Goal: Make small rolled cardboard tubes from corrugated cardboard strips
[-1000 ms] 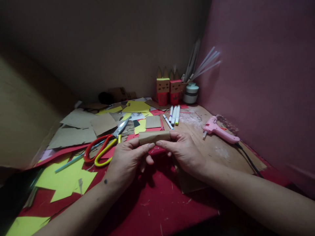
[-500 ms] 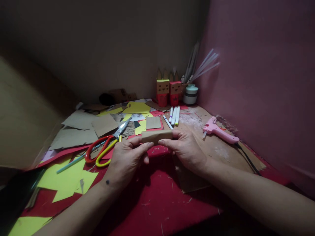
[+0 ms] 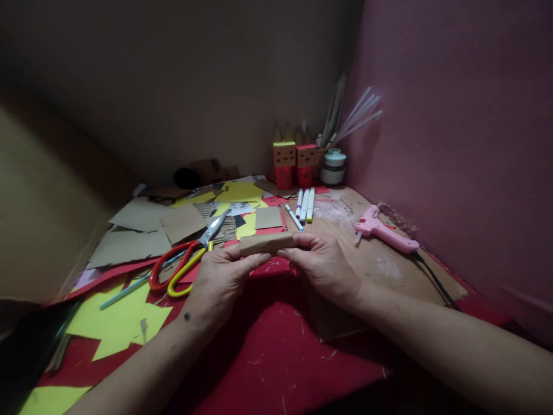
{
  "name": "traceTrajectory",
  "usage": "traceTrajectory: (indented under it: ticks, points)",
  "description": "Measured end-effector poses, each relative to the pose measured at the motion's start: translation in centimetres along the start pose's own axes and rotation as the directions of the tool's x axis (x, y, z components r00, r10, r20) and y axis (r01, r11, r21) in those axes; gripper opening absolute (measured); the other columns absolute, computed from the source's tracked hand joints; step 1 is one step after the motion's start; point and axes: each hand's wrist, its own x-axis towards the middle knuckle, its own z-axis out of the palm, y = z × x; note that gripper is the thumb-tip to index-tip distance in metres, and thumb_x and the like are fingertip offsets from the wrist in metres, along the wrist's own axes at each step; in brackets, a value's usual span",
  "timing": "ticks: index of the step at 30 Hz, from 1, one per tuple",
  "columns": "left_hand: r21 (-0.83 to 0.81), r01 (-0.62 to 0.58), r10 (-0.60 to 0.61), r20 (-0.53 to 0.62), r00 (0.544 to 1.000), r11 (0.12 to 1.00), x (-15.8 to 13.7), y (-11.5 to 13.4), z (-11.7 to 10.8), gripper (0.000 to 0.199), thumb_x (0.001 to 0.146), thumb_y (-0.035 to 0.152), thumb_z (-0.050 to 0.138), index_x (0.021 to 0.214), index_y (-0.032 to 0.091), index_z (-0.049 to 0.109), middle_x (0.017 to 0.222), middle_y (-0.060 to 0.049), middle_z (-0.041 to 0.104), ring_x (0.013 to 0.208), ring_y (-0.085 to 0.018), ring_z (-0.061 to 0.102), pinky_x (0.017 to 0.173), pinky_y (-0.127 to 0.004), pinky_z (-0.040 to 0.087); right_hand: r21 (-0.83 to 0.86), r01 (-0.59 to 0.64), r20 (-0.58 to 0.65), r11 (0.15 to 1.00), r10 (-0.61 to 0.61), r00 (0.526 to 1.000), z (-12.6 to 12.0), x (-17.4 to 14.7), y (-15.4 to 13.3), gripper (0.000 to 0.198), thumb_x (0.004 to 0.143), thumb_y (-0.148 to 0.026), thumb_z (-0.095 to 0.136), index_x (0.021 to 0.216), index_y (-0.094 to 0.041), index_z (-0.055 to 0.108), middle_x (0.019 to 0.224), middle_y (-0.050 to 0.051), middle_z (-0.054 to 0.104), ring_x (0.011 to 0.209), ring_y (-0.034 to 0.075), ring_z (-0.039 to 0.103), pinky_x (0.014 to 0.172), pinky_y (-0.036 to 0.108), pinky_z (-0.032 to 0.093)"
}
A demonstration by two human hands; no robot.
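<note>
A narrow strip of brown cardboard [image 3: 265, 244] is held up level between my two hands, over the red tabletop [image 3: 263, 346]. My left hand [image 3: 222, 276] pinches its left end, thumb in front and fingers behind. At the right end, my right hand [image 3: 322, 262] grips it the same way. The thumbs lie near the strip's lower edge, a small gap between them. Scissors [image 3: 190, 259] with one red and one yellow handle lie open beside my left hand. A square cardboard piece [image 3: 268, 218] rests just beyond the strip.
A pink glue gun [image 3: 384, 230] with a black cord lies at right. Several markers [image 3: 305, 204] sit behind my hands. Two red animal-faced holders [image 3: 284, 167] and a jar [image 3: 333, 166] stand at the back. Cardboard sheets [image 3: 138, 242] and yellow paper [image 3: 108, 323] cover the left side.
The cardboard strip has shifted slightly left and down and now tilts a little, its right end higher. Both hands keep hold of it; the fingers have moved slightly.
</note>
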Motion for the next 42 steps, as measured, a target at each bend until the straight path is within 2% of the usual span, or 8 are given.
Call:
traceTrajectory:
  ticks: [4,7,15,21,24,30,36,42]
  points:
    - [0.017,0.025,-0.024,-0.007,1.000,1.000,0.3,-0.7,-0.4,0.018,0.069,0.019,0.074,0.087,0.020,0.077,0.066,-0.001,0.073,0.053,-0.010,0.060,0.054,-0.019,0.048,-0.008,-0.064,-0.040,0.998,0.064,0.997,-0.2,0.1,0.5,0.017,0.075,-0.026,0.068,0.089,-0.021,0.075,0.053,-0.005,0.058,0.045,0.007,0.046,0.045,0.022,0.038]
    - [-0.014,0.070,-0.069,0.046,0.997,0.997,0.6,-1.3,-0.7,0.020,0.071,0.021,0.071,0.090,0.019,0.076,0.046,0.003,0.063,0.036,-0.006,0.048,0.041,-0.017,0.041,-0.009,0.018,-0.045,1.000,-0.018,0.999,-0.4,-0.1,0.2,0.017,0.074,-0.024,0.068,0.089,-0.020,0.076,0.063,-0.001,0.065,0.055,0.009,0.055,0.054,0.023,0.045]
    - [-0.046,-0.008,0.008,0.003,1.000,0.999,0.4,-1.4,-0.6,0.009,0.069,0.015,0.073,0.077,0.016,0.076,0.057,-0.001,0.070,0.053,-0.009,0.061,0.053,-0.015,0.047,0.114,0.009,0.062,0.993,-0.016,0.998,-0.2,0.2,0.6,0.018,0.072,-0.023,0.072,0.090,-0.021,0.074,0.072,-0.001,0.068,0.062,0.010,0.059,0.058,0.023,0.047]
    - [-0.019,-0.033,0.033,0.010,0.999,0.999,0.5,-1.3,-0.4,0.014,0.067,0.018,0.075,0.081,0.018,0.076,0.055,0.001,0.067,0.048,-0.009,0.059,0.045,-0.016,0.043,0.031,0.110,0.018,0.993,-0.110,0.994,-0.7,0.3,0.3,0.014,0.074,-0.023,0.069,0.087,-0.021,0.076,0.075,0.001,0.070,0.067,0.012,0.058,0.063,0.026,0.047]
    - [0.022,-0.063,0.063,-0.009,0.998,0.998,0.4,-1.2,-0.6,0.012,0.067,0.020,0.075,0.079,0.019,0.077,0.055,0.001,0.067,0.046,-0.009,0.057,0.045,-0.017,0.043,0.058,0.034,0.034,0.998,-0.036,0.999,-0.8,0.3,-0.1,0.015,0.072,-0.025,0.071,0.086,-0.020,0.076,0.073,0.002,0.069,0.063,0.011,0.058,0.058,0.025,0.047]
    - [0.188,-0.278,0.297,-0.076,0.952,0.942,0.2,-1.1,-1.0,0.009,0.068,0.017,0.073,0.074,0.022,0.077,0.071,0.001,0.071,0.070,-0.012,0.061,0.067,-0.018,0.048,0.354,-0.203,0.223,0.913,0.128,0.966,-1.0,0.8,0.4,0.028,0.073,-0.030,0.071,0.099,-0.020,0.072,0.085,0.006,0.071,0.068,0.017,0.065,0.053,0.029,0.054]
    - [-0.020,-0.033,0.034,0.066,0.997,0.999,0.4,-1.3,-0.3,0.022,0.073,0.023,0.072,0.094,0.020,0.075,0.078,-0.002,0.073,0.067,-0.014,0.063,0.062,-0.022,0.051,0.374,-0.153,0.164,0.915,0.096,0.982,-1.1,0.7,0.6,0.019,0.078,-0.029,0.066,0.089,-0.016,0.074,0.074,0.005,0.072,0.065,0.015,0.066,0.069,0.032,0.053]
    - [-0.084,-0.043,0.050,0.079,0.996,0.996,0.3,-1.1,-0.1,0.019,0.077,0.021,0.067,0.094,0.016,0.075,0.078,-0.005,0.074,0.070,-0.014,0.064,0.063,-0.020,0.052,0.279,-0.059,0.069,0.958,0.041,0.997,-0.6,0.3,0.3,0.015,0.075,-0.028,0.069,0.084,-0.018,0.075,0.071,0.003,0.071,0.069,0.014,0.066,0.073,0.030,0.050]
